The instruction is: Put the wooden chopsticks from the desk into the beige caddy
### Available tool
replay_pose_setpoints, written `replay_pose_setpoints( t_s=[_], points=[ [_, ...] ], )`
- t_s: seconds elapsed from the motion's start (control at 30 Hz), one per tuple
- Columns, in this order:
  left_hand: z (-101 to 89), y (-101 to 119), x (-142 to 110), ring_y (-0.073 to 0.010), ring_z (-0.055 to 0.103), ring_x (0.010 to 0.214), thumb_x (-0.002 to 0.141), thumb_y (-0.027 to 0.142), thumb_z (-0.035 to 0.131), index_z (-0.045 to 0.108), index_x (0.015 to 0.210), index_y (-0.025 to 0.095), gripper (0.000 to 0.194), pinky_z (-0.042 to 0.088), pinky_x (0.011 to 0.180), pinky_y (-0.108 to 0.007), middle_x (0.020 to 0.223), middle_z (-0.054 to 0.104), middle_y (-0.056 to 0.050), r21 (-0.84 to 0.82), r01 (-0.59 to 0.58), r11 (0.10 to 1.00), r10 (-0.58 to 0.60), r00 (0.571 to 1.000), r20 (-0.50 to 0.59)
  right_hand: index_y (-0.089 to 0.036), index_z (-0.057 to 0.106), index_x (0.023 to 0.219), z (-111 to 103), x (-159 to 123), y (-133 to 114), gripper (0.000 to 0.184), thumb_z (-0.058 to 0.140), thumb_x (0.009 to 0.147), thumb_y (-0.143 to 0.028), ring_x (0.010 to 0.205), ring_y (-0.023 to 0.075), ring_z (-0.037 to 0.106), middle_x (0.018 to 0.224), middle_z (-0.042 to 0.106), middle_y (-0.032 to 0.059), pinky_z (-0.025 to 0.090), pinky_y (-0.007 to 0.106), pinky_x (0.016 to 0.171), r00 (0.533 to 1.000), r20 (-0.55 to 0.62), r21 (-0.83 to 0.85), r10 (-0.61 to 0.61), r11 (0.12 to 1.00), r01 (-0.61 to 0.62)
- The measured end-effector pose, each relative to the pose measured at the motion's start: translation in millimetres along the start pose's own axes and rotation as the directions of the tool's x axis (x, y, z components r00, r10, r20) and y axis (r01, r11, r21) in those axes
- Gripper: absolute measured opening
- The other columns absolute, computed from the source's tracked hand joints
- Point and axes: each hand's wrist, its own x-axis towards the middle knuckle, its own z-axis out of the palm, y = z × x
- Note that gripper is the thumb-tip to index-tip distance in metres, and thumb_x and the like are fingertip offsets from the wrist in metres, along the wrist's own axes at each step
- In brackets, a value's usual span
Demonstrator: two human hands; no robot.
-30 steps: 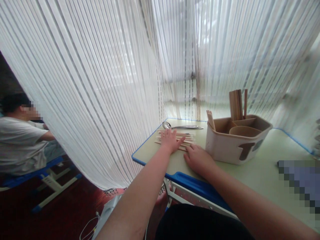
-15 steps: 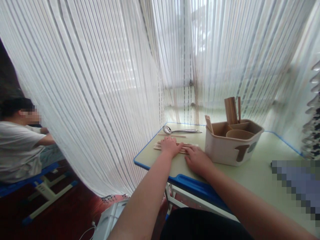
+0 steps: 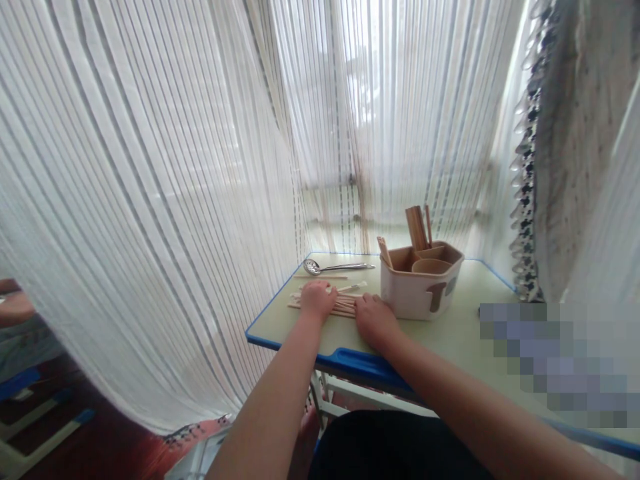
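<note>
Several light wooden chopsticks (image 3: 344, 305) lie side by side in a loose bundle near the table's left end. Over their left part, my left hand (image 3: 318, 300) is closed with its fingers curled round some of them. My right hand (image 3: 376, 321) is at their right ends, fingers bent and pressed together on the tips; its thumb is partly hidden. One pale stick (image 3: 356, 287) slants up out of the bundle behind my left hand. Just beyond lies a single chopstick (image 3: 323, 277), and behind that a metal slotted spoon (image 3: 313, 267).
To the right of my hands stands a beige utensil holder (image 3: 407, 293) with compartments, holding dark chopsticks (image 3: 416, 228) and a lighter bunch (image 3: 384, 252). A blurred-out patch (image 3: 545, 360) covers the table's right side. Striped sheer curtains (image 3: 175, 167) hang behind. Another person's arm (image 3: 17, 308) shows far left.
The view has turned right, so the table appears further left. My left hand has curled more over the chopsticks, and one stick now slants away from the bundle.
</note>
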Motion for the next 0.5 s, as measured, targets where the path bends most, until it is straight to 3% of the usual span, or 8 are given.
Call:
replay_pose_setpoints(
  t_s=[0.13,0.23,0.5],
  points=[
    [-2.6,-4,-1,-0.0237,0.058,0.093,0.088,0.036,0.038,0.066,0.089,0.016,0.035,0.038,0.088,-0.036,0.092,0.067,-0.01,-0.057,0.086,0.995,-0.095,0.978,-0.187,-0.018,0.056,0.101,-17,-8,0,0.027,0.031,0.09,-0.014,0.084,0.02,0.057,0.098,0.061,0.0101,0.041,0.028,0.068,1.0,-0.026,-0.031,-0.013,0.999,0.012],
    [-6.1,-5,-4,-0.0248,0.057,0.093,0.091,0.038,0.032,0.065,0.09,0.015,0.04,0.037,0.087,-0.037,0.092,0.067,-0.011,-0.048,0.118,0.992,-0.127,0.955,-0.267,-0.018,0.056,0.098,-33,-17,5,0.026,0.032,0.091,-0.014,0.084,0.0189,0.058,0.096,0.062,0.0083,0.04,0.027,0.069,0.997,-0.075,-0.037,-0.026,0.999,0.024],
    [-3.6,-7,-3,-0.0233,0.06,0.087,0.094,0.04,0.022,0.066,0.083,0.016,0.051,0.038,0.084,-0.035,0.087,0.068,-0.011,-0.113,0.062,0.992,-0.087,0.969,-0.233,-0.019,0.062,0.093,-72,-67,49,0.03,0.035,0.092,-0.031,0.083,0.0178,0.06,0.093,0.066,0.0068,0.042,0.027,0.075,0.971,-0.217,0.271,0.103,0.962,-0.041]
  ],
)
